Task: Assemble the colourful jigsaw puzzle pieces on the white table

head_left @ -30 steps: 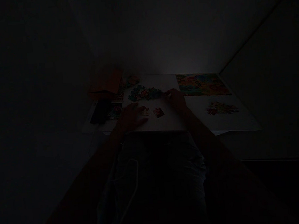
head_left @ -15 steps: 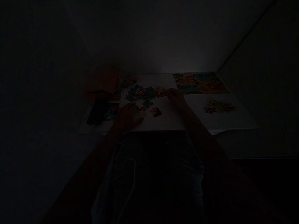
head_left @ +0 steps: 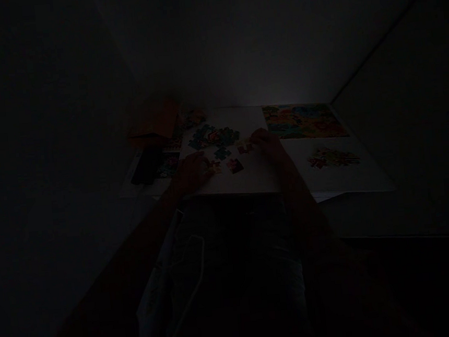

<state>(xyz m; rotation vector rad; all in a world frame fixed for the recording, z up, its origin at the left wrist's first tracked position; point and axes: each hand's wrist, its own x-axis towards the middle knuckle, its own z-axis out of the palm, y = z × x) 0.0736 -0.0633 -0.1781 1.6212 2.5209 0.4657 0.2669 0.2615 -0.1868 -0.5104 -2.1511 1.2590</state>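
The scene is very dim. Several jigsaw pieces form a loose teal and red cluster on a white board. My left hand rests on the board, its fingertips next to a small reddish puzzle piece. A larger dark red piece lies just right of it. My right hand is at the board's right side, touching or almost touching a few pale pieces. The darkness hides whether its fingers hold anything.
A colourful puzzle picture sheet lies beyond the board on the right, with a small group of pieces on a white sheet below it. An orange box and a dark phone-like object stand at the left.
The pieces have spread apart: a teal piece and the pale pieces now lie below the main cluster. My right hand sits slightly further right. The view has shifted a little.
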